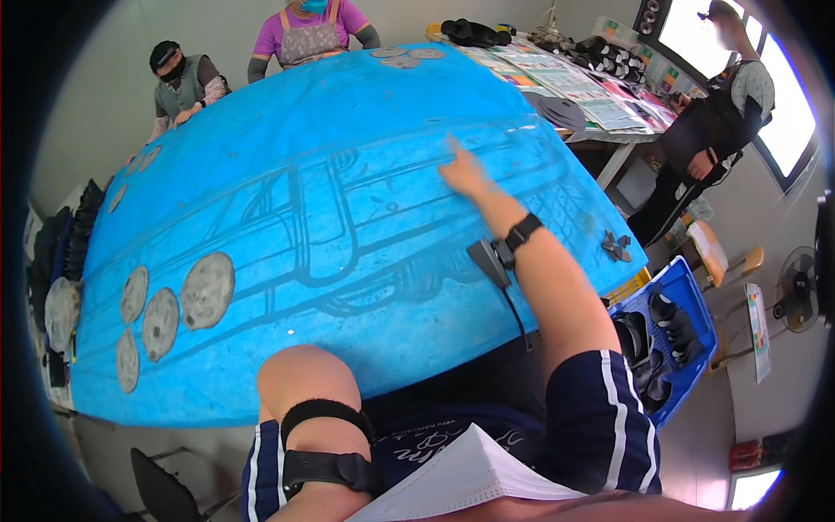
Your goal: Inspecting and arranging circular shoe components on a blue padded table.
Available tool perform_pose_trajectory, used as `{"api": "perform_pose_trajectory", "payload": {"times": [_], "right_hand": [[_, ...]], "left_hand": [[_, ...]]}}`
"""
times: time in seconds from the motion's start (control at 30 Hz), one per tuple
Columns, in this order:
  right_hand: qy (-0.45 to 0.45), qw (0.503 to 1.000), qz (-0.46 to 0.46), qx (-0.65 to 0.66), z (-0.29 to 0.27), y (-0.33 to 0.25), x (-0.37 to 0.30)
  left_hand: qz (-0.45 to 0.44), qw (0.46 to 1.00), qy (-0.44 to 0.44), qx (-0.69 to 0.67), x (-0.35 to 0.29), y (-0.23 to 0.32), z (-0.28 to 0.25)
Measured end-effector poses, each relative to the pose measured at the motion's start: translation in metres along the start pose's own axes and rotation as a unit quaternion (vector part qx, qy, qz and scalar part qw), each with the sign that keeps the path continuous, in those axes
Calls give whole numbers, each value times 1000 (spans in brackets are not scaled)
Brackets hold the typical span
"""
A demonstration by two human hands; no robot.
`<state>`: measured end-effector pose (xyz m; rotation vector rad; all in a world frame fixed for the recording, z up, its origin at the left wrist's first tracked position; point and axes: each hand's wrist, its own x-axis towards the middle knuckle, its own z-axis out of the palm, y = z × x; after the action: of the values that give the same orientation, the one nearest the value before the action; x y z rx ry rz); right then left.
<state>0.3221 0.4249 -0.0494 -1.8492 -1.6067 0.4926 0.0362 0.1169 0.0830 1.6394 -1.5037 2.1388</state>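
My right hand point(465, 171) reaches over the blue table cover point(400, 209), with a finger stretched out toward the far side and nothing seen in it; the fingers are a little blurred. A dark band with a black device point(496, 257) and a cable is on my right wrist. My left arm point(309, 374) is bent at the table's near edge, strapped with black bands; its hand is out of view. Several grey, marked round pads, one of them a large disc point(209, 291), lie on the cover at the left. A small stack of dark flat pieces point(616, 246) sits near the right corner.
A blue crate point(683, 326) of black shaped parts stands beside the right edge. Behind it are stools point(709, 250) and a fan point(794, 287). Two people are at the table's far side; another person point(726, 122) stands at right by a paper-covered table point(557, 78).
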Motion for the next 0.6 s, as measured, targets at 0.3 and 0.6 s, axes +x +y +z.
{"api": "perform_pose_trajectory", "payload": {"times": [0.3, 0.6], "right_hand": [[-29, 995, 21, 89, -68, -18, 56], [-18, 973, 44, -227, -62, -6, 51]], "left_hand": [[97, 989, 19, 111, -4, -10, -3], [150, 968, 13, 202, -4, -16, 0]]}}
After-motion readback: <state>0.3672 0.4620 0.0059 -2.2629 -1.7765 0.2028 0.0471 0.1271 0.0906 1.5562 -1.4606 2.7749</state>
